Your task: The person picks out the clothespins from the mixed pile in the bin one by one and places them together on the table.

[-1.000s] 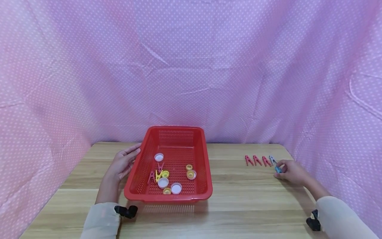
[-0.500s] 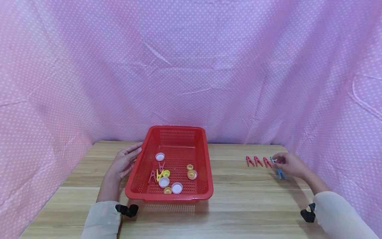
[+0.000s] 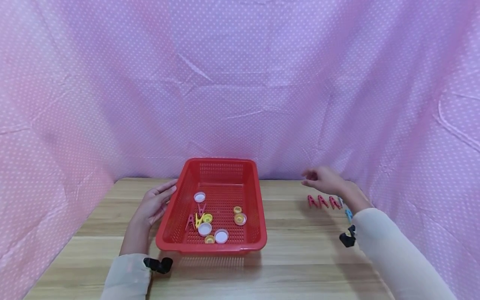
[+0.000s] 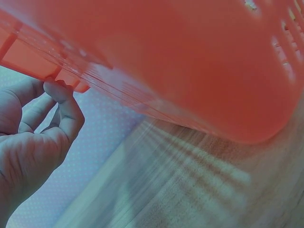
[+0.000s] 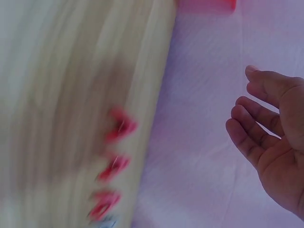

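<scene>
Here's the slotted red plastic basket [image 3: 221, 248], well to the left of the right hand's [image 3: 325, 180] fingertips, and those fingertips point its way! That sideways gap is, I'd judge, the relation that counts. The basket's long axis runs away from the person, across the line of the right fingers. The left hand [image 3: 151, 205] is far nearer, right there, gripping the rim on the basket's left side. And the right fingers? Loosely bent, a gap at the thumb, nothing held. Just right of the left fingers, inside the basket: a yellow plastic clothes peg [image 3: 198, 221], two pink plastic clothes pegs [image 3: 190, 222] and round plastic caps [image 3: 204, 229]. Below the right fingers, three pinkish-red plastic clothes pegs [image 3: 323, 201] lie in a row; blue plastic clothes pegs [image 3: 348, 215] peek out by the right wrist, partly hidden.
</scene>
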A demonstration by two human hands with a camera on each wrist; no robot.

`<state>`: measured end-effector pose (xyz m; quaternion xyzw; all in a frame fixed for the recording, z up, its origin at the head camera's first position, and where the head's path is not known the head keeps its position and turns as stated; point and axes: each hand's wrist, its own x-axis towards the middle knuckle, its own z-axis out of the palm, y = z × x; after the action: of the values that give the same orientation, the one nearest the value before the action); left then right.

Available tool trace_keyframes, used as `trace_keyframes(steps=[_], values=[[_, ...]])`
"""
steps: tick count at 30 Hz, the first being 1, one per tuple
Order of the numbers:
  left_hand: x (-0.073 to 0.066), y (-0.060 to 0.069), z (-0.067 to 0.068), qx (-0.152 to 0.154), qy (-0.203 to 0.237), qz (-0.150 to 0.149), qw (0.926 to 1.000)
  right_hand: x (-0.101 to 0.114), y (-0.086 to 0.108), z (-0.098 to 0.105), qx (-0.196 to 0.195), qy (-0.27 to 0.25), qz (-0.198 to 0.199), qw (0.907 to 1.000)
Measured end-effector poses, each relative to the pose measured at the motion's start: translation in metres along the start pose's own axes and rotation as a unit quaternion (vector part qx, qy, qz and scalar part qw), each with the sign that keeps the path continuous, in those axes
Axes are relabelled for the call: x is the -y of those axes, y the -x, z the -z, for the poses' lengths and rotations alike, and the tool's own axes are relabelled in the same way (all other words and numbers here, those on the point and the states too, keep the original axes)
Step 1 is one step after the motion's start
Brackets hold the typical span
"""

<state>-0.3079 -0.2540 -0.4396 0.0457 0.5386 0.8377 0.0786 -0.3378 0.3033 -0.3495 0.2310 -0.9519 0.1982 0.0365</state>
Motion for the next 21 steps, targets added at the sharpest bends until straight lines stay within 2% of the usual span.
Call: trace_keyframes(steps=[10, 15, 21], values=[[0.000, 0.001, -0.001, -0.003, -0.007, -0.001, 1.0000, 0.084, -0.055, -0.021, 0.013, -0.009, 0.099, 0.9950], [0.000, 0.000, -0.001, -0.003, -0.006, -0.004, 1.0000, 0.114, -0.074, -0.037, 0.016, 0.003, 0.134, 0.9909], [-0.001, 0.001, -0.001, -0.005, -0.008, -0.003, 1.0000, 0.147, -0.089, -0.057, 0.047, 0.019, 0.165, 0.9849]])
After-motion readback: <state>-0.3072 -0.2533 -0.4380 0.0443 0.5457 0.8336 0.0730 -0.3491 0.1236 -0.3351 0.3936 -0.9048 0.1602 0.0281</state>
